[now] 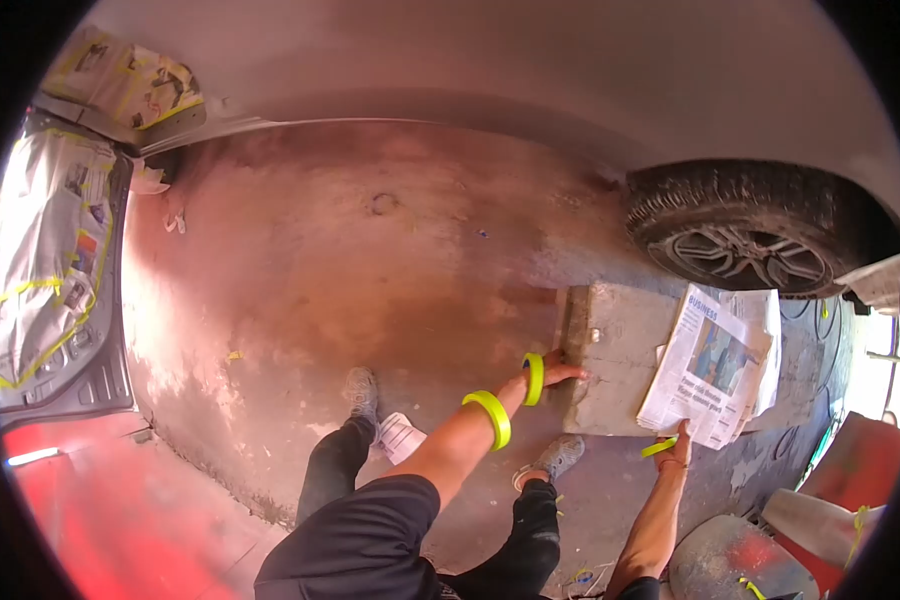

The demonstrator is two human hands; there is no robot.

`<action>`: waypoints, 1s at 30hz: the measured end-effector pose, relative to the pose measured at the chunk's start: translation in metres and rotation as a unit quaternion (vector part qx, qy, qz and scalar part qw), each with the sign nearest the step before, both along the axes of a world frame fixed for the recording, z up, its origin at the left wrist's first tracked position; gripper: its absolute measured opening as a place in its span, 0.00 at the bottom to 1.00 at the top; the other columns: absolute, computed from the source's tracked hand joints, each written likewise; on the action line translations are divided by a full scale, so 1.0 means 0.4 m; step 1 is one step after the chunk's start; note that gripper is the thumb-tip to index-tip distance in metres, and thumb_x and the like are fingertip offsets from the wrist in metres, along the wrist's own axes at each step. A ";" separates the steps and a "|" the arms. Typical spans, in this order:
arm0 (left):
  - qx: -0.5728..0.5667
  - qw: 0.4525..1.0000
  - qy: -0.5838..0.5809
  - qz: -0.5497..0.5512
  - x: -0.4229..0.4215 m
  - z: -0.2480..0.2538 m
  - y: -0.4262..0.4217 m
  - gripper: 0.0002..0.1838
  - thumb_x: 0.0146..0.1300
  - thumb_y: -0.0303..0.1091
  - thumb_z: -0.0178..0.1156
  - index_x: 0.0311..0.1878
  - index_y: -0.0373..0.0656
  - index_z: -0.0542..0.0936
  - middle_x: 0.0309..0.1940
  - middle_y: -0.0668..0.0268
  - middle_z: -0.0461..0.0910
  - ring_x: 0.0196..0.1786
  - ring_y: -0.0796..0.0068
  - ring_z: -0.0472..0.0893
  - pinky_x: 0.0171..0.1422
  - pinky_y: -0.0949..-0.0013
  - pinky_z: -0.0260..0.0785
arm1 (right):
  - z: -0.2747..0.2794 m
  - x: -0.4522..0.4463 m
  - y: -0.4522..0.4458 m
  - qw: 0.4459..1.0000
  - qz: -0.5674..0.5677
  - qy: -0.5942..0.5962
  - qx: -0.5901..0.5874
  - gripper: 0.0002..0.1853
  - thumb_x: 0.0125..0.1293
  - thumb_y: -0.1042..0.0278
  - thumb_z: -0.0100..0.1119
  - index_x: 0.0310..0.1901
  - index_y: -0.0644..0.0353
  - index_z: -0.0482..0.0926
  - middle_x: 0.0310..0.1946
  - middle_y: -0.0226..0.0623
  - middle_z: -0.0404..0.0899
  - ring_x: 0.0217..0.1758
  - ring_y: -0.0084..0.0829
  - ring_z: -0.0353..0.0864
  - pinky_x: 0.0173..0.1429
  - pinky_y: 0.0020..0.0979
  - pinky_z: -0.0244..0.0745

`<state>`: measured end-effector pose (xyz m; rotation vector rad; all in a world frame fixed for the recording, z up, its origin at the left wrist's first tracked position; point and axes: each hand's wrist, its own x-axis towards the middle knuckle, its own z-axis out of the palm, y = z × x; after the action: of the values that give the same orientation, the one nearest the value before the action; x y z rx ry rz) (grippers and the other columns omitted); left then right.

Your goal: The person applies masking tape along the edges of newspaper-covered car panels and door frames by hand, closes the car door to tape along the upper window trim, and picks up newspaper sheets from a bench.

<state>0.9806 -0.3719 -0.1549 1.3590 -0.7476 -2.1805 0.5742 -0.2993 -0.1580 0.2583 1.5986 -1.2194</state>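
My right hand [679,444] grips the lower edge of a stack of newspapers [715,370], its top sheet headed "BUSINESS". A yellow-green tape roll [659,447] is at that hand. The papers lie over or just above a grey concrete block [620,360]; contact between them is unclear. My left hand [562,370] is at the block's left edge, fingers stretched out, holding nothing I can see. Two more tape rolls, a wrist-side roll [534,380] and a larger forearm roll [488,420], hang around my left arm.
A car body panel [450,60] spans the top, with a wheel [750,225] at upper right. At left stands a car door [55,270] masked with paper and yellow tape. A folded newspaper [400,437] lies by my foot. A paint-spattered chair [740,560] is at lower right.
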 end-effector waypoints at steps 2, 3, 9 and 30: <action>-0.017 0.999 -0.031 -0.035 0.120 -0.048 0.014 0.51 0.47 0.58 0.76 0.70 0.36 0.68 0.63 0.54 0.76 0.65 0.59 0.74 0.69 0.59 0.67 | 0.020 0.171 0.018 0.999 0.024 -0.008 -0.031 0.17 0.66 0.51 0.69 0.52 0.47 0.80 0.43 0.26 0.84 0.40 0.28 0.82 0.35 0.28 0.73; 0.039 0.998 -0.008 -0.049 0.222 0.009 0.007 0.51 0.48 0.57 0.76 0.70 0.37 0.67 0.64 0.56 0.74 0.64 0.61 0.74 0.67 0.57 0.69 | 0.026 0.247 0.034 0.997 0.040 -0.015 -0.058 0.18 0.66 0.50 0.69 0.52 0.47 0.80 0.44 0.27 0.84 0.42 0.29 0.82 0.38 0.30 0.74; 0.081 0.990 -0.111 -0.010 0.768 0.033 0.033 0.25 0.60 0.43 0.66 0.61 0.50 0.79 0.57 0.70 0.80 0.60 0.72 0.77 0.65 0.64 0.70 | 0.046 0.844 0.102 0.994 -0.006 -0.088 -0.069 0.16 0.69 0.53 0.66 0.47 0.55 0.77 0.34 0.29 0.75 0.34 0.29 0.77 0.34 0.37 0.76; -0.290 0.624 -0.721 0.082 0.875 0.060 0.177 0.37 0.60 0.55 0.67 0.56 0.27 0.77 0.64 0.36 0.70 0.67 0.41 0.71 0.72 0.50 0.64 | 0.275 1.012 0.041 0.777 0.307 0.535 0.123 0.33 0.63 0.42 0.65 0.58 0.64 0.77 0.47 0.65 0.81 0.52 0.62 0.79 0.57 0.50 0.74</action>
<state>1.3308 -0.3010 -0.1309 2.3924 -1.5039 -0.1162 0.9790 -0.2827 -0.0480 -0.9223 2.5188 -0.5882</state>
